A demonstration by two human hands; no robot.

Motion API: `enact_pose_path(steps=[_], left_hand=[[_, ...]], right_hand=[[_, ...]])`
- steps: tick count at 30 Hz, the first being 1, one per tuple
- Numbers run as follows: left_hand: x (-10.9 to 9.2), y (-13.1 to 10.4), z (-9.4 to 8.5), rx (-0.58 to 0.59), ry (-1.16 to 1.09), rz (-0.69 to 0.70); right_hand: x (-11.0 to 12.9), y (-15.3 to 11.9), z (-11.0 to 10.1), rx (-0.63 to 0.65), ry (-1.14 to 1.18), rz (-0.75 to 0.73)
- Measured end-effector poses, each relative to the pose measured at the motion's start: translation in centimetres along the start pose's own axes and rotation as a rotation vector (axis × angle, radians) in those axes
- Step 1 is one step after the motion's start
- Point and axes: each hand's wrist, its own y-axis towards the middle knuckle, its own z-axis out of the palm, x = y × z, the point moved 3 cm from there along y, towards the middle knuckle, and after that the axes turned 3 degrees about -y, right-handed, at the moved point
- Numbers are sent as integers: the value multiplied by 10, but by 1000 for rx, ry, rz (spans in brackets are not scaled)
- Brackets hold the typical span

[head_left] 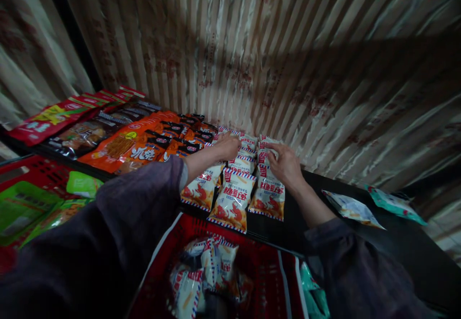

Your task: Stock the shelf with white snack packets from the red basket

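Note:
White snack bags with red lettering and striped ends lie in overlapping columns on the black shelf [298, 218]. At the back of these columns, my left hand [228, 147] has its fingers curled onto a bag, partly hidden behind the hand. My right hand [286, 164] reaches to the top of the right-hand column, thumb and forefinger closed on the edge of a snack bag [264, 142] there. Nearer to me, the front snack bag [234, 201] of the middle column lies flat, and another snack bag [268, 196] lies beside it, below my right hand.
Orange snack packs [118, 146], dark packs [77, 136] and red packs [46, 122] line the shelf's left side. Below stands a red basket [266, 280] holding more white bags. Green packs [29, 203] fill another basket at left. Two loose bags [353, 208] lie right, before corrugated sheeting [230, 45].

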Motion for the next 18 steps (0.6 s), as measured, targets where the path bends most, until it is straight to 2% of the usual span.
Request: enact_pose_path(steps=[2,5,12,18], left_hand=[[5,13,5,54,61,-13],[4,29,11,120,134,-4],[6,60,33,213,205,27],[8,76,46,190,178,85]], right_hand=[[-2,23,10,177,-139,-36],[-6,45,28,282,-208,-40],[-17,67,57,380,-331,17],[-24,86,78,388,-337,-5]])
